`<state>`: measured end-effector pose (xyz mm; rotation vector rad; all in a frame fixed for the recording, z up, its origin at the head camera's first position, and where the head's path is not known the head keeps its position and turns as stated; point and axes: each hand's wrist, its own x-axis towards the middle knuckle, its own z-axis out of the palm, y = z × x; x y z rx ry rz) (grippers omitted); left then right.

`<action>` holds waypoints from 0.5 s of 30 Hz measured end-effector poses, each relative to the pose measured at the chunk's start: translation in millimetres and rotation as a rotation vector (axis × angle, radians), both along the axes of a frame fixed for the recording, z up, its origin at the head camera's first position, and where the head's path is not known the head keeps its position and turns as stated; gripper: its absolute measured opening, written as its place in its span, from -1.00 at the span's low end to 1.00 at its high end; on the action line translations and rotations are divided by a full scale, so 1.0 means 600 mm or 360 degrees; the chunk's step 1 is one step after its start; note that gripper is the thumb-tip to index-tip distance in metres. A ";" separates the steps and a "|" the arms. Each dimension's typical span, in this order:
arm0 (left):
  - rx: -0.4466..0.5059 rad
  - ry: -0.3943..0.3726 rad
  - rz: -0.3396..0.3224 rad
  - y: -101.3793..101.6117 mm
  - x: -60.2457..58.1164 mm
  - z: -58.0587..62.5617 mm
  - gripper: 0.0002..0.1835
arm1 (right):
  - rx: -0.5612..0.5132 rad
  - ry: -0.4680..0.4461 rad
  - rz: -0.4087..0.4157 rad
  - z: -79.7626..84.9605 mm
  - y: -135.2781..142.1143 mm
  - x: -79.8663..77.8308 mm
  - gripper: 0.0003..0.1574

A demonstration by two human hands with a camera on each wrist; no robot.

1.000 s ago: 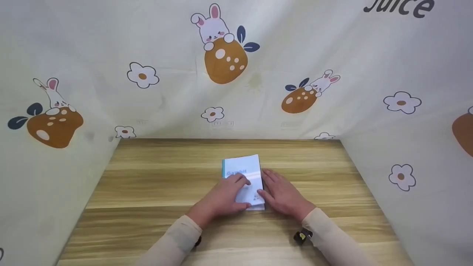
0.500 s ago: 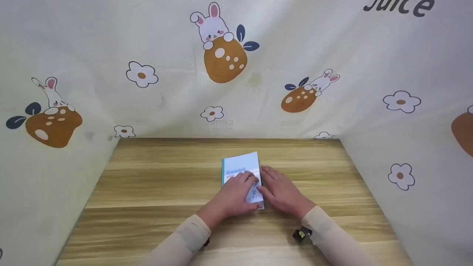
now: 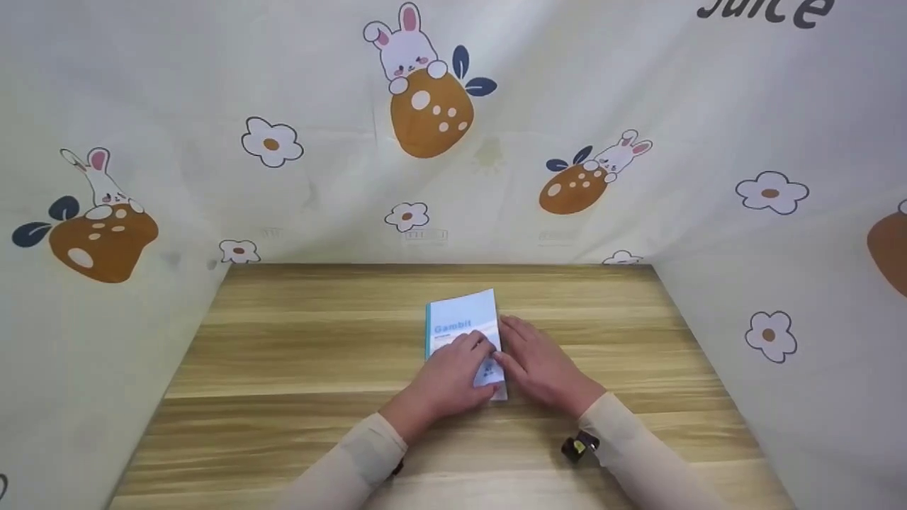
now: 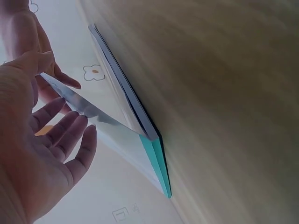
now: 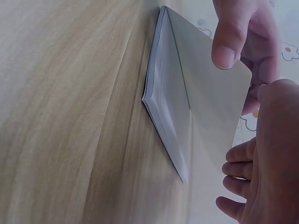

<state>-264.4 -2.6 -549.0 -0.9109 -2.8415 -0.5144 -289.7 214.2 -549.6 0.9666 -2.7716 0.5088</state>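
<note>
A thin notebook [image 3: 462,308] with a pale cover, "Gambit" lettering and a teal spine lies on the table. Its front cover [image 5: 210,84] stands raised at a slant from the page block [image 5: 163,102] in the right wrist view. My left hand [image 3: 453,375] lies over the cover's lower part, fingers bent on its outer face and thumb at the inner side near a corner. Beside the right edge is my right hand [image 3: 542,365], its fingers extended and its thumb at the cover's edge. The teal spine [image 4: 156,161] stays down on the table in the left wrist view.
The wood-grain table [image 3: 297,333] carries the notebook near its middle. A pale cloth [image 3: 326,191] printed with rabbits and flowers rises behind the table and along both sides. Dark devices sit at both wrists, the right wrist device [image 3: 581,448] showing most.
My left hand has shifted to the right across the cover, then nearly stopped. The cover's far right corner has risen a little. My right hand has barely moved.
</note>
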 end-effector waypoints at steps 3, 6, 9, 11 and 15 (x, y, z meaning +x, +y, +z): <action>0.0028 0.0002 0.0005 -0.001 0.002 0.001 -0.46 | -0.0034 -0.0009 -0.0007 -0.001 0.003 0.000 -0.17; 0.0064 0.0001 0.0014 -0.002 0.006 0.003 -0.56 | -0.0073 -0.0045 -0.0055 0.000 0.009 0.000 -0.19; 0.0091 0.0006 0.0036 -0.003 0.010 0.006 -0.63 | -0.0088 -0.0079 -0.0128 0.000 0.017 0.000 -0.19; 0.0112 0.0020 0.0060 -0.005 0.014 0.010 -0.65 | -0.0100 -0.0089 -0.0168 -0.001 0.023 -0.001 -0.19; 0.0188 0.0048 0.0150 -0.008 0.022 0.021 -0.69 | -0.0129 -0.0081 -0.0186 -0.002 0.034 -0.002 -0.20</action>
